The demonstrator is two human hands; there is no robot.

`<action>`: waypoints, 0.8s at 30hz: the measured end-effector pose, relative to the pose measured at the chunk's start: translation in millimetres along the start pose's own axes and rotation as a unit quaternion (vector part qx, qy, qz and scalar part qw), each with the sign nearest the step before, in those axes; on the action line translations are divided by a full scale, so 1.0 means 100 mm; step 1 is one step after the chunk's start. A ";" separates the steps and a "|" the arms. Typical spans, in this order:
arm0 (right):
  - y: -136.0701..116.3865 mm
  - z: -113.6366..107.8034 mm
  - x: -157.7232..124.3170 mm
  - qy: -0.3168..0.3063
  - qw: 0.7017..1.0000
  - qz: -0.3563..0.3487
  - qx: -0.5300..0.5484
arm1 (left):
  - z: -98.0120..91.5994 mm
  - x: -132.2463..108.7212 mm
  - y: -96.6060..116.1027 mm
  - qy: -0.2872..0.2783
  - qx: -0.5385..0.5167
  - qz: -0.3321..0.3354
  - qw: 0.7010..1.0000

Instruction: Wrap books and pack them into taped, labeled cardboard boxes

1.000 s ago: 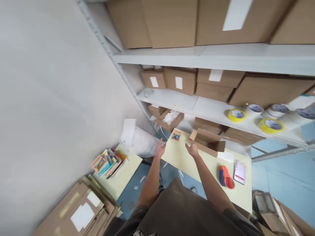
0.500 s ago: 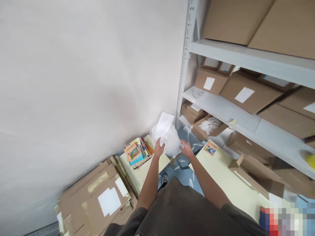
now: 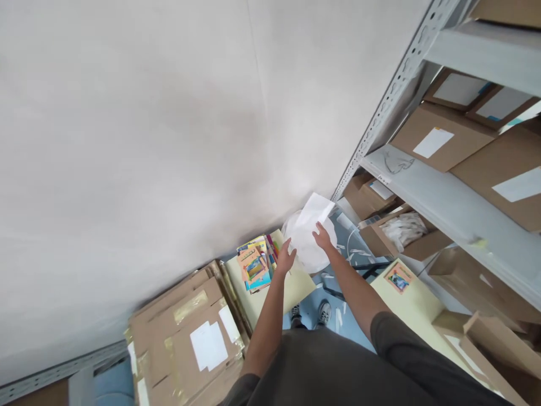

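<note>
A bulging white plastic bag (image 3: 305, 251) stands by the wall, with a flat white sheet (image 3: 316, 207) at its top. My left hand (image 3: 286, 258) is beside the bag's near left side, thumb and fingers apart, with nothing seen in it. Over the bag's right part is my right hand (image 3: 322, 237), its fingers spread just below the sheet; whether it touches the bag I cannot tell. A small pile of colourful booklets (image 3: 256, 268) lies on a pale yellow tabletop (image 3: 298, 286), left of my left hand.
Flattened cardboard boxes (image 3: 186, 332) are stacked at lower left. A metal shelf (image 3: 439, 192) with cardboard boxes (image 3: 443, 135) rises on the right. Another pale yellow tabletop (image 3: 418, 293) carries a booklet (image 3: 398, 276) and an open box (image 3: 499, 355). Paper scraps lie on the blue floor (image 3: 353, 332).
My view has turned, so the bag, booklets and shelf appear farther right. My hands have come closer together, and the right one has moved from the bag's right edge to over it.
</note>
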State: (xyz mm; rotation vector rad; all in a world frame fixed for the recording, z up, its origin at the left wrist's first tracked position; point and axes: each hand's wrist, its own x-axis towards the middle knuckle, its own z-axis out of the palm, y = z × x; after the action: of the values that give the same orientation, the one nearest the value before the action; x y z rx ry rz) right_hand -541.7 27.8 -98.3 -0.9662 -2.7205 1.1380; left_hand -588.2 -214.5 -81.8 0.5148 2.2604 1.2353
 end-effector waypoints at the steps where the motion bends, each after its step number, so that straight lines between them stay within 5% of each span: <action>1: -0.03 0.04 0.01 0.000 1.000 -0.024 0.008 | -0.01 -0.03 -0.01 0.004 -0.003 -0.013 1.000; 4: -0.11 0.10 -0.05 0.010 0.998 -0.058 0.003 | -0.05 -0.03 0.04 0.023 -0.017 -0.038 0.999; 9: -0.07 0.02 -0.03 0.072 0.993 0.092 0.030 | -0.12 0.11 0.25 0.067 -0.085 -0.023 0.994; 12: -0.05 0.00 0.10 0.057 0.987 0.108 0.103 | -0.15 0.10 0.30 0.084 -0.125 -0.008 0.989; 18: -0.31 0.03 0.00 0.060 0.976 -0.076 0.195 | -0.21 0.01 0.45 0.104 -0.169 -0.022 0.980; 24: -0.68 -0.06 -0.64 -0.025 0.944 -0.296 0.144 | -0.20 0.21 1.07 0.071 -0.246 0.001 0.967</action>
State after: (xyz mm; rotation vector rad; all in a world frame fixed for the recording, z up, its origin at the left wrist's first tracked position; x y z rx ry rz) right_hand -525.0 -40.8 -37.1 -0.0636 -2.4934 1.3628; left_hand -608.3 -161.3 13.4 0.2458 1.9526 1.8073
